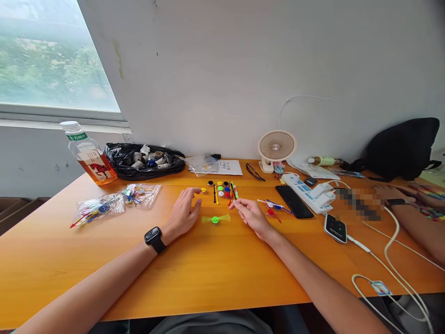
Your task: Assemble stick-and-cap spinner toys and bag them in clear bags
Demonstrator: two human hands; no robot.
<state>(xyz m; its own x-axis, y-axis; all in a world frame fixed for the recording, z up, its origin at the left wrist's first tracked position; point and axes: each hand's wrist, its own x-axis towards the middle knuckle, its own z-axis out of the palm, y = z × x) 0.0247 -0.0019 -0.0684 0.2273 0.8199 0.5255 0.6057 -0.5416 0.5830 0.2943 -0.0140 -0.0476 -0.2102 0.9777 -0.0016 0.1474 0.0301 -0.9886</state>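
My left hand (184,209), a black watch on its wrist, hovers or rests over the table with fingers apart. Its index fingertip is beside a yellow disc (203,190). Between my hands stands a small green spinner (215,220), its arms smeared as if turning. The thumb and forefinger of my right hand (251,214) are pressed together; whether something thin is between them is unclear. Just beyond lie several coloured discs (221,189), black and yellow sticks (216,195) and a bundle of red, green and black sticks (232,191). Red, white and blue pieces (273,207) lie right of that hand.
At left are plastic bags of parts (100,207), a tea bottle (91,157) and a black bag of cardboard tubes (144,160). A fan (277,146), black phone (294,202), power strip (306,191) and cables stand right. Another person's arm (413,218) reaches in at far right.
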